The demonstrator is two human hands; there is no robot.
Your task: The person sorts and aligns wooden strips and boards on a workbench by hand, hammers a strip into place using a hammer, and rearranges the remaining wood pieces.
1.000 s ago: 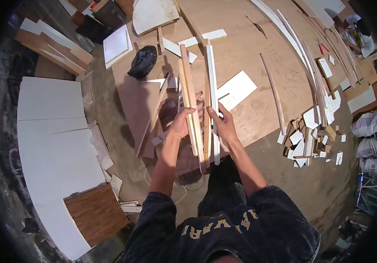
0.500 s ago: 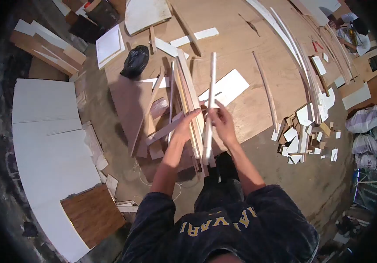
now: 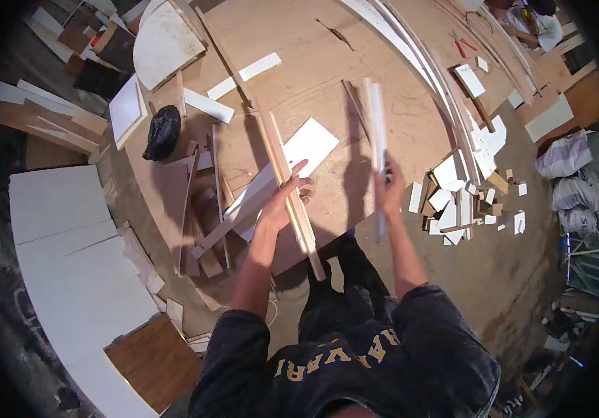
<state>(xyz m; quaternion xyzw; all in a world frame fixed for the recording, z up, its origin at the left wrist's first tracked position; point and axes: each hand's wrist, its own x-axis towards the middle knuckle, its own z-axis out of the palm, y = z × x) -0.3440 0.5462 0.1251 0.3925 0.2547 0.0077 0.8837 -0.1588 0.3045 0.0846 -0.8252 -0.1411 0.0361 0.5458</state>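
My left hand [image 3: 283,200] supports a few long narrow wooden strips [image 3: 277,153], its thumb and fingers around them, over the near edge of the plywood sheet [image 3: 306,66]. To the right, my right hand [image 3: 389,187] is wrapped round a white-faced strip bundle [image 3: 378,125], which is slightly blurred and stands apart from the left hand's strips. Below and left of my left hand lie loose wood strips [image 3: 233,219]. A white rectangular board [image 3: 311,148] lies behind the left hand's strips.
A black plastic bag [image 3: 163,132] lies at the left. Long curved strips [image 3: 425,66] and a pile of offcuts [image 3: 453,202] are at the right. Red-handled pliers [image 3: 461,47] lie farther back, near another person [image 3: 540,28] at upper right. White panels [image 3: 69,265] stand at far left.
My hands have moved apart. The white-faced strips went right with my right hand, while the other strips stayed in my left. The view has shifted, with the bench contents appearing farther left.
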